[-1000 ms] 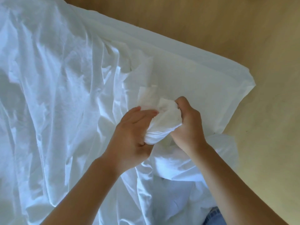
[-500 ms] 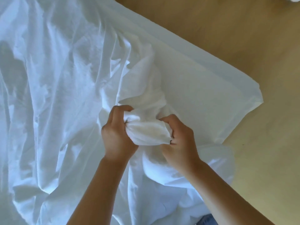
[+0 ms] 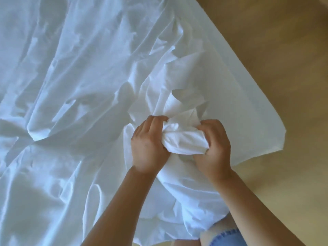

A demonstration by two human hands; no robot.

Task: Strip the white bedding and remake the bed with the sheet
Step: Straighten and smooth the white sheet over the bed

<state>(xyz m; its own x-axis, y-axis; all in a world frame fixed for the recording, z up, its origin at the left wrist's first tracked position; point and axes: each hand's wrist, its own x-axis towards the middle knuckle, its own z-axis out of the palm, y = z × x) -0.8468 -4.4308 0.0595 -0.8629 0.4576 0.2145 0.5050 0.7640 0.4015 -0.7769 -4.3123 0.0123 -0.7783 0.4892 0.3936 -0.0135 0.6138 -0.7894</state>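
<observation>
A wrinkled white sheet (image 3: pixel 74 96) covers most of the view and spreads over the bed. Near its right side a bunched wad of the same white fabric (image 3: pixel 184 141) rises from the folds. My left hand (image 3: pixel 147 144) grips the wad from the left with curled fingers. My right hand (image 3: pixel 214 146) grips it from the right, thumb and fingers dug into the cloth. More gathered fabric (image 3: pixel 188 197) hangs between my forearms toward my body. The mattress under the sheet is hidden.
A tan wooden floor (image 3: pixel 276 55) fills the right side and upper right corner. A flat corner of the sheet (image 3: pixel 266 135) juts out over it. My knee in blue jeans (image 3: pixel 223 235) shows at the bottom edge.
Both hands have kept hold of the wad and pulled more cloth into it. The view has shifted so the sheet's flat corner sits farther right.
</observation>
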